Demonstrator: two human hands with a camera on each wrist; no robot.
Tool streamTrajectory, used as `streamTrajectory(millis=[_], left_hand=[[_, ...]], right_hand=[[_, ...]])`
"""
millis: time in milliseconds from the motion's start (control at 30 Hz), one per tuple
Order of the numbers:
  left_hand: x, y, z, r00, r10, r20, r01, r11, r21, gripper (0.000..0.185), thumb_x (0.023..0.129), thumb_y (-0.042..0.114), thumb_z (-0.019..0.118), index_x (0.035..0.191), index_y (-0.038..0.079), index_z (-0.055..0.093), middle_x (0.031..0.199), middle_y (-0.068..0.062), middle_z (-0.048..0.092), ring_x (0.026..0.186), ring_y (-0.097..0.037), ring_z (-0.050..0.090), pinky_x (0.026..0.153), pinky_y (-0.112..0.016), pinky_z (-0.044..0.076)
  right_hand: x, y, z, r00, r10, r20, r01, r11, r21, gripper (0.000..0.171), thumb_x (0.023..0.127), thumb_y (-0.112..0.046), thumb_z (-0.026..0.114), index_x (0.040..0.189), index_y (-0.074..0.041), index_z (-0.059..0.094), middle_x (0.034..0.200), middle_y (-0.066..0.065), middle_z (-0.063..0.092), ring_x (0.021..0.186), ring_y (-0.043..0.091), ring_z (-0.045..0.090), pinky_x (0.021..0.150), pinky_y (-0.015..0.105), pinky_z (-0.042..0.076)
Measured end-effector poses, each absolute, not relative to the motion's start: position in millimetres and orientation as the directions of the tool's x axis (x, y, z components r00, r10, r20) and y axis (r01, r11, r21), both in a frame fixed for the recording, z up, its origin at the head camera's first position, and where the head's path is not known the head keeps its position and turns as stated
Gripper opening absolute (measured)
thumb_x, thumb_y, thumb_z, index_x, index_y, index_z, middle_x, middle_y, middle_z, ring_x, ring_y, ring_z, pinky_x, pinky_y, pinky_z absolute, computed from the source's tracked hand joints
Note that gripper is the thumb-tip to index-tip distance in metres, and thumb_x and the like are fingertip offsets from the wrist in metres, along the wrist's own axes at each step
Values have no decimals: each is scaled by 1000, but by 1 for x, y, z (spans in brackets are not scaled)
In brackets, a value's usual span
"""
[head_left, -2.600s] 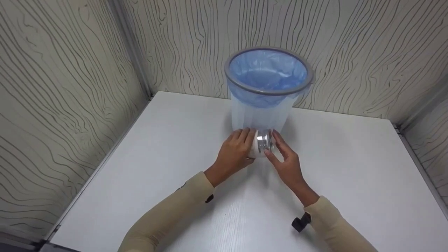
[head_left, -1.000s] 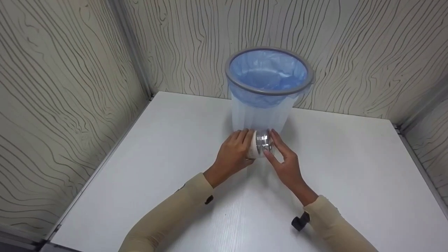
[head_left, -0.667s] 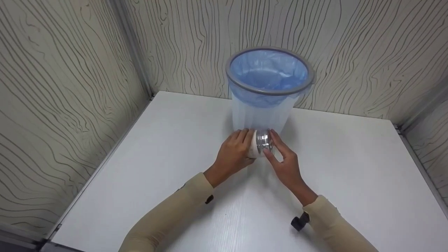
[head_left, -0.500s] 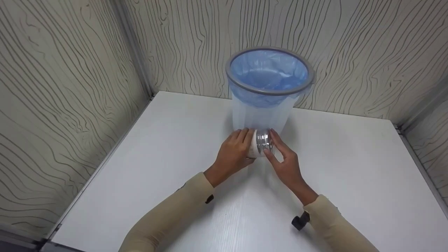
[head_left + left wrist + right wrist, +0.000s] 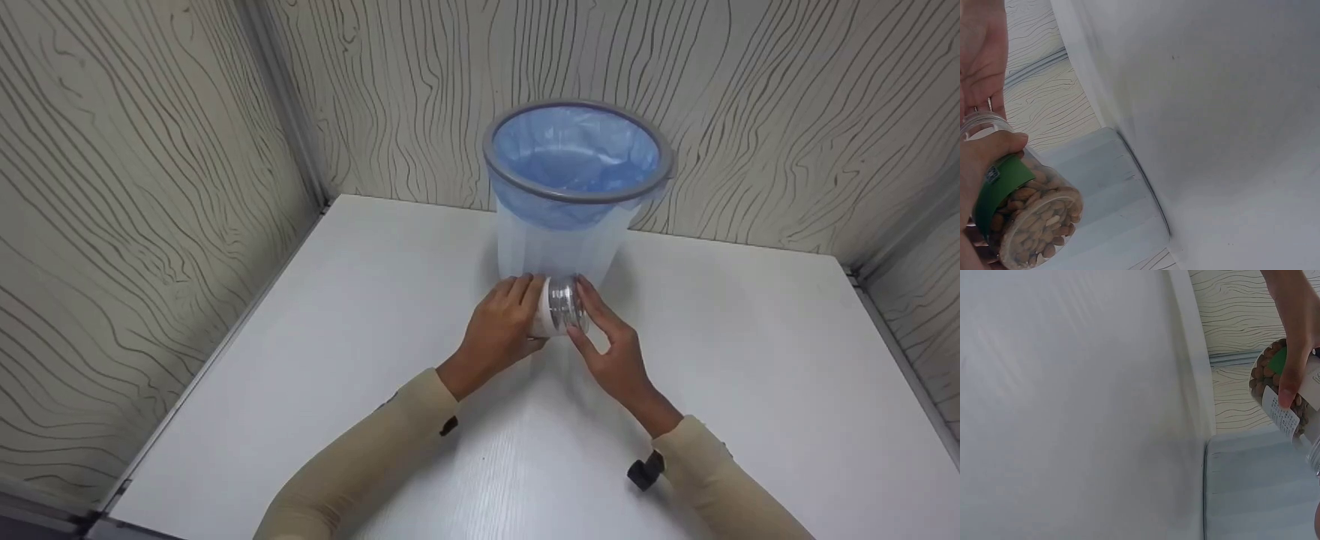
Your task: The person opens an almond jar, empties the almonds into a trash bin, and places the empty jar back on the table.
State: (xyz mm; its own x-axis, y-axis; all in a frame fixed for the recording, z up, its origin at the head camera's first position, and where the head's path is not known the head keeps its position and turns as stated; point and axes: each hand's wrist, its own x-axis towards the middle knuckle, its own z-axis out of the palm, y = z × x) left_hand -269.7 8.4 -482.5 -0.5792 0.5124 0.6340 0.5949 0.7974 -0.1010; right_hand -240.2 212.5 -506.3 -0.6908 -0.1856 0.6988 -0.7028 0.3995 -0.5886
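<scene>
A clear plastic jar (image 5: 553,307) of nuts lies on its side just above the white table (image 5: 750,360), in front of the bin. My left hand (image 5: 501,324) grips the jar's body, which bears a green label (image 5: 999,188). My right hand (image 5: 609,346) curls its fingers and thumb round the shiny lid (image 5: 564,304) at the jar's right end. In the left wrist view the nuts show through the jar (image 5: 1036,216) bottom. The right wrist view shows a finger across the jar (image 5: 1268,374) and its white label (image 5: 1283,417).
A pale translucent bin (image 5: 559,240) with a grey rim and a blue bag liner (image 5: 574,150) stands right behind the hands, near the back wall. Wood-grain walls close the table at the left, back and right. A black clip (image 5: 643,472) sits at my right sleeve.
Both hands stay at the jar in the same spot. My right hand's fingers have shifted slightly round the lid.
</scene>
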Motion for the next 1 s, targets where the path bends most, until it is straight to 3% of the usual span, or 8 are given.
streamTrajectory(millis=[167,333,467,1000], left_hand=[[-269,8,-483,-585,511,630,588,802,-104,91,70,46,89,140,1,53,129,-12,64,114,-25,63,103,-35,51],[-269,9,-484,-586,512,628,583,805,-112,91,70,46,89,141,1,53,129,-12,64,115,-26,63,103,-35,51],[-268,9,-484,-586,521,620,579,805,-129,93,69,48,89,141,2,52,130,-11,63,115,-25,62,103,-34,51],[-268,9,-483,-582,519,626,590,799,-114,95,68,47,91,141,2,52,130,-11,63,115,-25,63,104,-35,50]], right_hand=[[-226,202,-490,-740,-122,662,-649,388,-654,65,89,7,71,148,6,45,155,22,42,143,39,39,116,20,30],[-212,191,-467,-839,-54,542,-519,381,-765,63,95,-4,69,150,7,41,157,22,38,146,34,35,114,14,27],[-209,189,-461,-876,-47,480,-463,362,-809,62,98,-8,67,151,6,38,158,21,37,147,31,34,113,12,28],[-216,199,-466,-820,-135,557,-568,321,-758,61,94,3,68,148,9,41,155,27,38,145,39,34,115,18,29]])
